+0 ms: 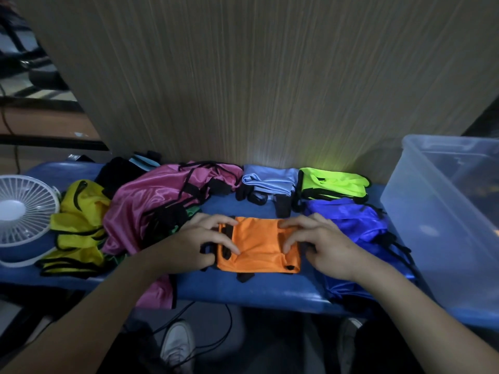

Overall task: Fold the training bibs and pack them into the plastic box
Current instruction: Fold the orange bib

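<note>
An orange bib (259, 245) lies folded into a small, fat square on the blue table (243, 290), right in front of the person. The left hand (201, 240) rests on the left side of the orange bib, with its fingers bent a little and spread, the tips pressing down on the cloth near the black trim. The right hand (314, 242) rests on the right side of the orange bib in the same way, fingers bent and pressing the top edge; neither hand is squeezed tight into a fist. Behind the orange bib, near the wooden wall (256, 76), sit a folded light blue bib (270, 178) and a folded bright green bib (333, 184), side by side. A dark blue bib (356, 221) lies loose just to the right of the orange one, under the right wrist. On the left there is a messy pile with a pink bib (151, 201) and a yellow bib (79, 228). A small white fan (23, 211) stands at the far left of the table. The clear plastic box (445, 211) stands on the right end of the table, next to the dark blue bib, and I see no bib inside it
</note>
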